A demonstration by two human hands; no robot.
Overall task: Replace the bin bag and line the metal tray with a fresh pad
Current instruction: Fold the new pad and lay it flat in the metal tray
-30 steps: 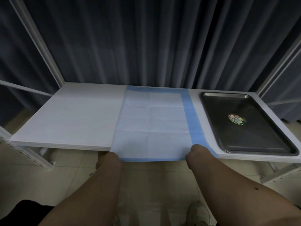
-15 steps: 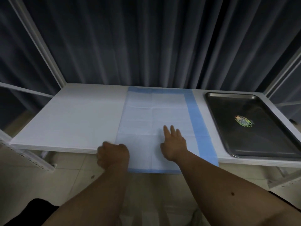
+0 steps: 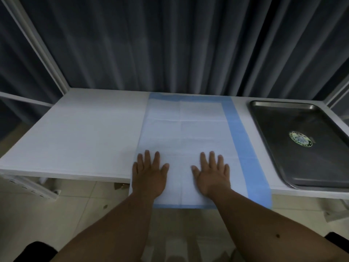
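**Head view: pad flat on the table, near end overhanging**

The left hand [image 3: 148, 173] and right hand [image 3: 212, 174] lie palm-down, fingers straight and spread, pressing the pad [image 3: 188, 129] at lower centre and gripping nothing. The pad lies unfolded on the white table [image 3: 85, 129], its near edge hanging past the table's front. The metal tray [image 3: 283, 148] sits unlined at right, just beside the pad. If the palms lift, the overhang could drag the pad floorward; a hasty one-sided pull might crease it or nudge the tray.

pad [image 3: 188, 133]: white, blue border | tray [image 3: 283, 133]: dark grey | curtain [image 3: 170, 44]: dark
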